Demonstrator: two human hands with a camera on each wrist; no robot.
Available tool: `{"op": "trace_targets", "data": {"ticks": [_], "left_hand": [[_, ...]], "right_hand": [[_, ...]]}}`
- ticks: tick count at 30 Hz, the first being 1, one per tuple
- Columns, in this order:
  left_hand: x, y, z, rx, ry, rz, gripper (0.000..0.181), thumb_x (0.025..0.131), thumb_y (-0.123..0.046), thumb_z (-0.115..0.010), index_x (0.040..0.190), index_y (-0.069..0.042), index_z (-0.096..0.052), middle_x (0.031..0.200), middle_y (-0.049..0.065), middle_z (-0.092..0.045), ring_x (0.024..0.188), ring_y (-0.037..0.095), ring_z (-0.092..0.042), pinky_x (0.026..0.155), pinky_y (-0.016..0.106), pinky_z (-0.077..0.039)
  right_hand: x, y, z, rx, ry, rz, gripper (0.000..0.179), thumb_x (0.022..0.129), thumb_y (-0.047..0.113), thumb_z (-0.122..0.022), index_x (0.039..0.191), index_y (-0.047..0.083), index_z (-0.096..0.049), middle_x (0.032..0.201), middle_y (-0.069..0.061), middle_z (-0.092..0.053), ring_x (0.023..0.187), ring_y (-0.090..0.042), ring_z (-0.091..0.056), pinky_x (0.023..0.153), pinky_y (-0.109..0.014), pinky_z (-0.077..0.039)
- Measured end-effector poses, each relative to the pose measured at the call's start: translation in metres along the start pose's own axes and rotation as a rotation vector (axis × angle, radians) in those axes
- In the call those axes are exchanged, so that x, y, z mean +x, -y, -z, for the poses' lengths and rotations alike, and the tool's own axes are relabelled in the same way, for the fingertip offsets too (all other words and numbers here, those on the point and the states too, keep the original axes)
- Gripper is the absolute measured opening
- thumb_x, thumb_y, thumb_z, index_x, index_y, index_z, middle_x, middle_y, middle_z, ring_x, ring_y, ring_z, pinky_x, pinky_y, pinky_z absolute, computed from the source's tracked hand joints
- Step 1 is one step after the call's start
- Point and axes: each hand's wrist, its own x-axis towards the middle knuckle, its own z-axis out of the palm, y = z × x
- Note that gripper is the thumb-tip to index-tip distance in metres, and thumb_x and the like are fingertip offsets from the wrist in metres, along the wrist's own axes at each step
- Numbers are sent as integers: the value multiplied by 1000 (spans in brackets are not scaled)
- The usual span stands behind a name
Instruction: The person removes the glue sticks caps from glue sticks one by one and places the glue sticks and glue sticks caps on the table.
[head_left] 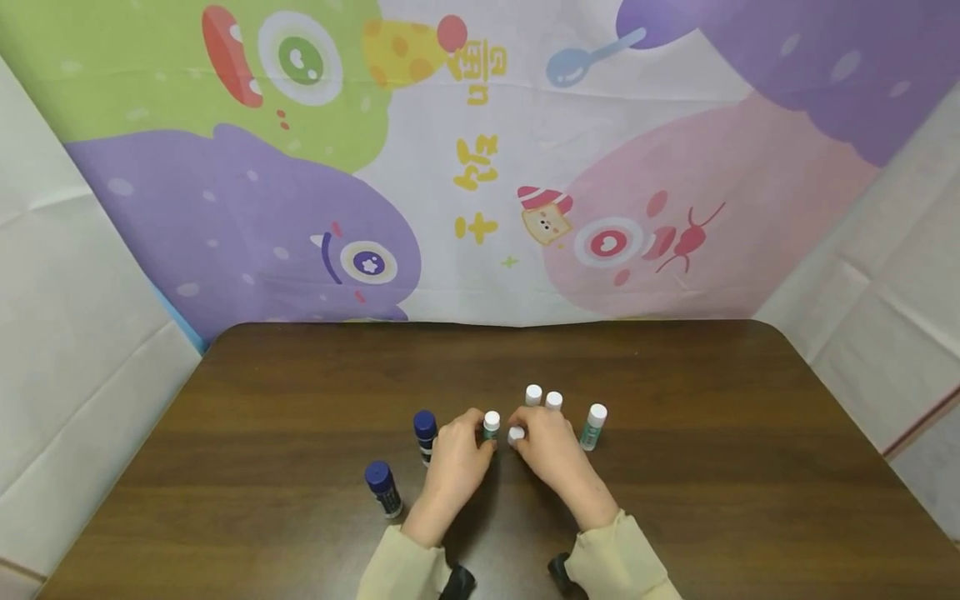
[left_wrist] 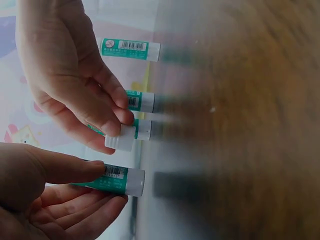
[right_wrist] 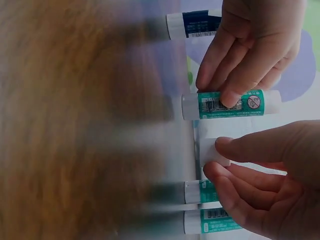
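My left hand (head_left: 457, 454) grips a green-labelled glue stick (head_left: 491, 430), held upright with its white end on top. Thumb on one side and fingers on the other press its label, as the right wrist view shows. Just to the right, my right hand (head_left: 551, 446) pinches a small white cap (right_wrist: 210, 152) between thumb and fingertips. A narrow gap lies between cap and glue stick. Two more green glue sticks with white caps, one (head_left: 533, 394) and another (head_left: 553, 401), stand right behind the right hand, their lower parts hidden in the head view.
Another green glue stick (head_left: 592, 427) stands right of my right hand. Left of my left hand stand two navy-capped glue sticks, one (head_left: 425, 425) partly hidden by that hand, the other (head_left: 383, 489) nearer. The brown table (head_left: 697, 400) ends at a cartoon-printed cloth (head_left: 480, 275).
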Motion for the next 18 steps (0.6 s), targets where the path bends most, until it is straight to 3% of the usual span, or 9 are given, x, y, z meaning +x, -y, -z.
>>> {"op": "trace_targets", "data": {"ticks": [12, 18], "left_hand": [[0, 1, -3, 5, 16, 39, 17, 72, -4, -71, 85, -6, -60, 80, 8, -65, 70, 24, -62, 57, 35, -47], [0, 2, -4, 12, 14, 29, 19, 73, -6, -71, 89, -6, -61, 86, 10, -66, 76, 27, -64, 60, 38, -49]], "right_hand": [[-3, -2, -5, 14, 16, -21, 11, 75, 4, -69, 86, 7, -68, 82, -4, -67, 71, -19, -62, 60, -35, -49], [-1, -3, -8, 11, 30, -27, 10, 76, 5, -69, 86, 9, -68, 82, -3, -68, 70, -18, -62, 59, -34, -48]]}}
